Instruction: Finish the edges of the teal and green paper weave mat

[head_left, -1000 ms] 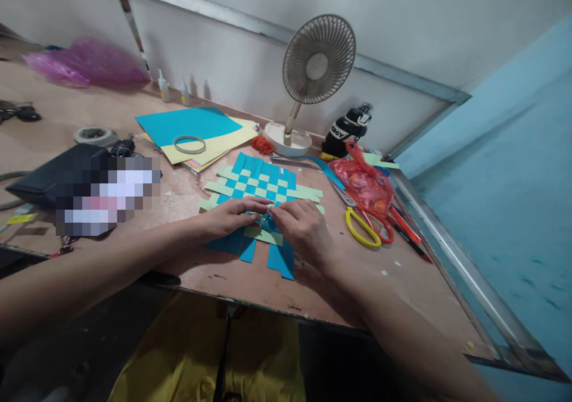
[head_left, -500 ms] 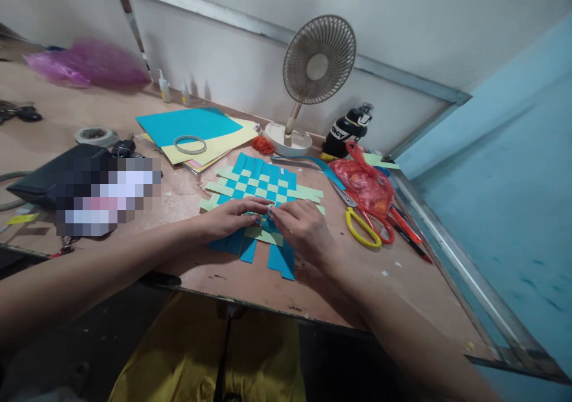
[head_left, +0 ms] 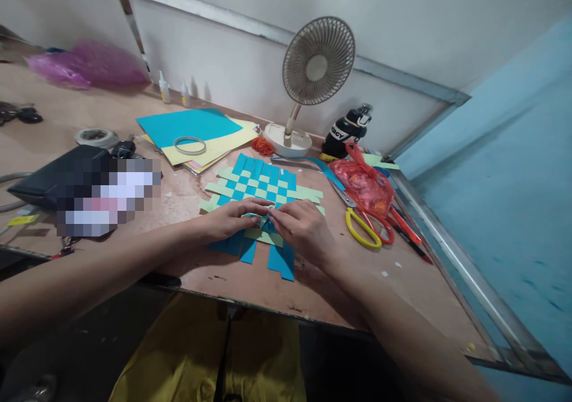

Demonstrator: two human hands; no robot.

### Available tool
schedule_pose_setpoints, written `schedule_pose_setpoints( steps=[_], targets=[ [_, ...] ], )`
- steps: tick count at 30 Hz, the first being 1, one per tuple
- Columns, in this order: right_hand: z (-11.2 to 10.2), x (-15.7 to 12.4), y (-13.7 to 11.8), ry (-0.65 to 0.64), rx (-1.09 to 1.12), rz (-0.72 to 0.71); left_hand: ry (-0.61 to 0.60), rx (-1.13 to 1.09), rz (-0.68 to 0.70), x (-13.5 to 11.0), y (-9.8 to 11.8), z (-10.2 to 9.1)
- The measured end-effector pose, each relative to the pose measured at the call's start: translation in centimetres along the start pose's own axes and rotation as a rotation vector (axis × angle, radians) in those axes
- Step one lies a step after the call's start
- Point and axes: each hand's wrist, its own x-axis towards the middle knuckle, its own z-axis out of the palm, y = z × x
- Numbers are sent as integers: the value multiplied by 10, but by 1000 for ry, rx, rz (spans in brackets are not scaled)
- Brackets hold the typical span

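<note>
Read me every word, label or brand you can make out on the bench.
"ERGY" (last letters uncertain), white on the black bottle.
Two small white squeeze bottles: any labels too small to read.
Yellow slip: any print too small to read.
No other legible text.

Left hand just beside right hand
</note>
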Motion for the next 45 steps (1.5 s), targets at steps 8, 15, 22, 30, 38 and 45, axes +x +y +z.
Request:
schedule_pose_setpoints(
  steps=[8,15,22,30,38,45],
  targets=[
    [2,-1,2,-5,26,-8,-25,15,-22,0,3,-1],
    [2,-2,5,-14,46,-19,-22,-10,6,0,0,-1],
    [3,-2,5,-62,66,8,-8,2,10,0,0,0],
    [1,-1,5,-26,67,-11,-20,8,20,-1,-1,0],
    [1,-2,5,-67,123,23,-23,11,20,-1,-1,-1],
    [-2,-1,6,-71,156,21,-26,12,22,-1,-2,0]
  ],
)
